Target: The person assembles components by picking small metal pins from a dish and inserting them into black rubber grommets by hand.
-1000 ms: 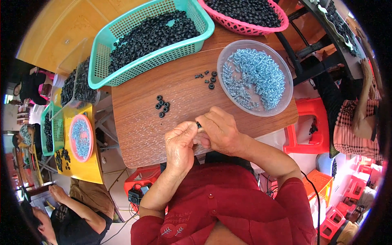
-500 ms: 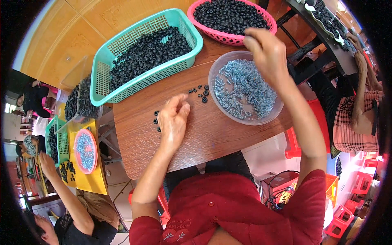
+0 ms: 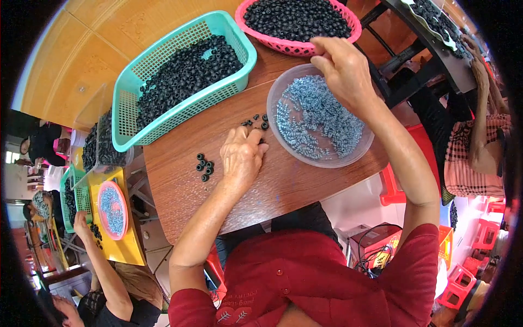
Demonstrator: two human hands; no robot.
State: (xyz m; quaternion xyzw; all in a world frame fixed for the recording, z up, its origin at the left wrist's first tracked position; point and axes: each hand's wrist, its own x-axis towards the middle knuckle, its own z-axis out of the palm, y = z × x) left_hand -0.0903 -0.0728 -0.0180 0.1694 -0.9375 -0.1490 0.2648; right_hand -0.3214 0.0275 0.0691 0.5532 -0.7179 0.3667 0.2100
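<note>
The two hands are apart: the left hand (image 3: 243,155) is down by small black bits (image 3: 265,125) on the counter (image 3: 174,191), and the right hand (image 3: 347,71) is over the bowl (image 3: 286,149) of blue bits (image 3: 327,117), near the pink basket (image 3: 275,43). It looks like the picking-up step, which calls for a small, careful pinch; I cannot tell if either hand holds anything.

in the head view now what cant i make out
Head view: whether the person's bare left hand holds anything; its fingers hide that.
Head view: whether the bare right hand holds anything; its curled fingers hide that.
Head view: the far rim of the pink plastic lattice basket, cut off by the upper edge.
Head view: the exact shape of the tiny light-blue pieces; too small.
</note>
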